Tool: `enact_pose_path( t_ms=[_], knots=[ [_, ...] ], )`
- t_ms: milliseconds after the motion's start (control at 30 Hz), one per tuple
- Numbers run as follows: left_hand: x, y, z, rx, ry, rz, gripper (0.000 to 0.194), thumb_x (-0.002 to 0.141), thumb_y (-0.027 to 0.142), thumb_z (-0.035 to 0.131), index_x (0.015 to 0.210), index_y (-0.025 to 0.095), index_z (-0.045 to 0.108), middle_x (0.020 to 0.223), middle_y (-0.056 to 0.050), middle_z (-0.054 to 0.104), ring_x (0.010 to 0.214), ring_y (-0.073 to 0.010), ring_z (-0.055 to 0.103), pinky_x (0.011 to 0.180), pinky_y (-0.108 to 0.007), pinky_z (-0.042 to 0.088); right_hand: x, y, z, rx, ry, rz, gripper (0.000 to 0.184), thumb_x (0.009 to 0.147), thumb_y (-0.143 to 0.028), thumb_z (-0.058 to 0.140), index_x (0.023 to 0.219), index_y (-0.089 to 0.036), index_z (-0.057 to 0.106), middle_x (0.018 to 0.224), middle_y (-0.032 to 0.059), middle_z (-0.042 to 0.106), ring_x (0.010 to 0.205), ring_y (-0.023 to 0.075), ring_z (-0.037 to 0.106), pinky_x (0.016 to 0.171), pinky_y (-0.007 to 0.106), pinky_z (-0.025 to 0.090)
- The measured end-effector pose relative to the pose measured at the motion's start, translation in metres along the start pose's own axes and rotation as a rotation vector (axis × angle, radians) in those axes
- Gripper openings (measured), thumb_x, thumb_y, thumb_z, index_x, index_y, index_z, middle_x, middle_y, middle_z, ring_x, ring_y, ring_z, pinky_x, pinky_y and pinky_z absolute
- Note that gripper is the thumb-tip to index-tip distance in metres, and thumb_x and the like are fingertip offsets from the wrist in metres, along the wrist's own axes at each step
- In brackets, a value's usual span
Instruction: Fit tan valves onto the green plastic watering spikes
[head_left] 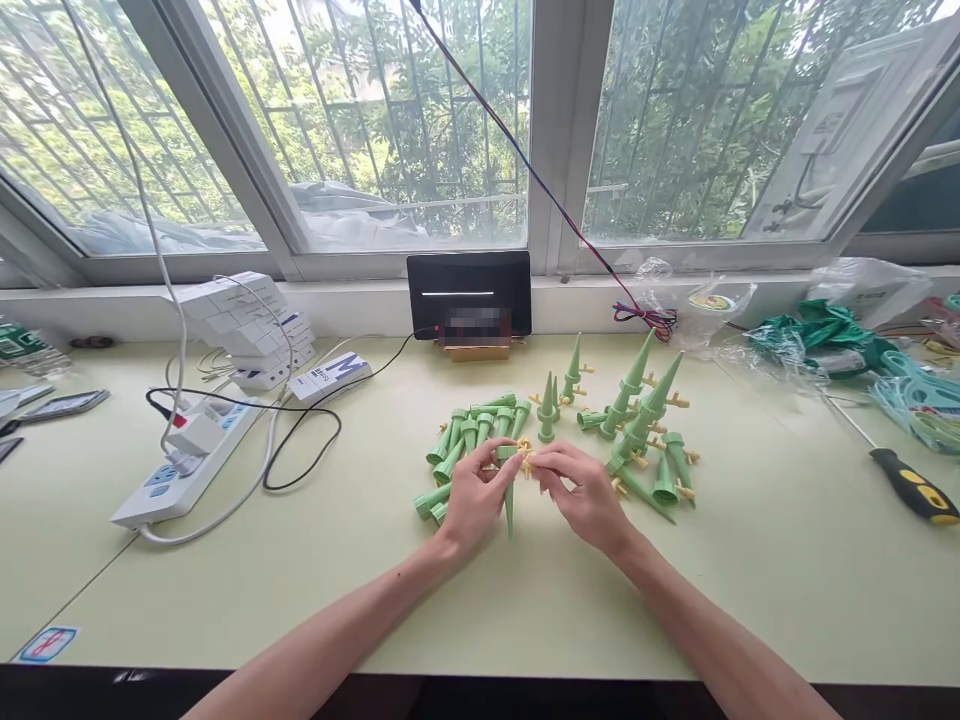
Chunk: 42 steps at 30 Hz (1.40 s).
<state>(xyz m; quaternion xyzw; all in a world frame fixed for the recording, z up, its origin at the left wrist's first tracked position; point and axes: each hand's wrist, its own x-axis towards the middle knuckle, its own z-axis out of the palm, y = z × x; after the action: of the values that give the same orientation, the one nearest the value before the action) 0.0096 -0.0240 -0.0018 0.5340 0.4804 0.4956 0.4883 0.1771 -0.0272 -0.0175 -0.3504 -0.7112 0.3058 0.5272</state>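
Note:
My left hand (476, 492) is closed around a green plant watering spike (510, 512), its cap up and its pointed end down. My right hand (589, 497) pinches at a small yellow valve (526, 464) beside the spike's cap; whether the valve is joined to it, I cannot tell. More yellow pieces show just behind the fingertips. Left of the hands lies a heap of green spikes (448, 467) without visible yellow valves, partly hidden by my left hand. To the right, several spikes fitted with yellow valves (637, 425) stand stacked or lie on the table.
A black screen (469, 290) stands by the window. At left are a white power strip (187, 465) with cables, a small white box (330, 376) and stacked white boxes (251, 325). A screwdriver (911, 485) and plastic packaging (825, 335) lie at right on the pale table (360, 590).

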Motion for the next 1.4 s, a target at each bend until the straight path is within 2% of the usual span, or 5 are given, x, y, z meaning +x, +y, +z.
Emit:
enact_pose_path(
  t_ms=[533,767,967,1100,1400],
  knots=[
    [-0.004,-0.005,0.002,0.016,-0.034,0.008,0.039,0.082,0.048,0.067,0.106,0.017,0.065,0.059,0.006,0.041,0.038,-0.0051,0.035,0.035,-0.019,0.024,-0.006,0.004,0.000,0.006,-0.017,0.082,0.016,0.096,-0.029,0.056,0.092,-0.022,0.069,0.087,0.0052,0.063,0.061,0.0138,0.057,0.060,0.031,0.053],
    [-0.003,-0.012,0.001,0.043,-0.054,0.041,0.039,0.085,0.049,0.064,0.107,0.017,0.064,0.059,0.006,0.043,0.037,-0.0045,0.036,0.035,-0.019,0.026,-0.006,0.003,0.003,0.116,-0.029,0.251,0.019,0.094,-0.036,0.060,0.093,-0.019,0.067,0.078,0.0035,0.062,0.058,0.0130,0.055,0.055,0.028,0.049],
    [-0.003,-0.013,0.002,0.042,-0.059,0.050,0.041,0.085,0.050,0.065,0.109,0.017,0.065,0.063,0.006,0.041,0.038,-0.0043,0.038,0.036,-0.019,0.029,-0.002,0.004,0.005,0.261,-0.074,0.396,0.029,0.091,-0.046,0.062,0.085,-0.018,0.064,0.070,0.0012,0.059,0.051,0.0112,0.051,0.047,0.025,0.042],
    [-0.002,-0.013,0.004,-0.001,-0.058,0.055,0.042,0.086,0.051,0.062,0.112,0.018,0.062,0.071,0.004,0.048,0.041,-0.0043,0.040,0.036,-0.019,0.031,-0.001,0.006,0.004,0.286,-0.132,0.499,0.039,0.091,-0.052,0.058,0.075,-0.016,0.061,0.060,0.0001,0.055,0.045,0.0098,0.047,0.041,0.023,0.035],
    [0.002,-0.014,0.004,-0.075,-0.148,0.097,0.039,0.092,0.050,0.054,0.116,0.019,0.055,0.067,0.005,0.049,0.035,-0.0041,0.042,0.034,-0.018,0.034,0.003,0.006,0.003,0.429,-0.142,0.601,0.040,0.088,-0.054,0.062,0.075,-0.016,0.059,0.054,-0.0045,0.048,0.040,0.0073,0.044,0.037,0.021,0.029]
  ],
)
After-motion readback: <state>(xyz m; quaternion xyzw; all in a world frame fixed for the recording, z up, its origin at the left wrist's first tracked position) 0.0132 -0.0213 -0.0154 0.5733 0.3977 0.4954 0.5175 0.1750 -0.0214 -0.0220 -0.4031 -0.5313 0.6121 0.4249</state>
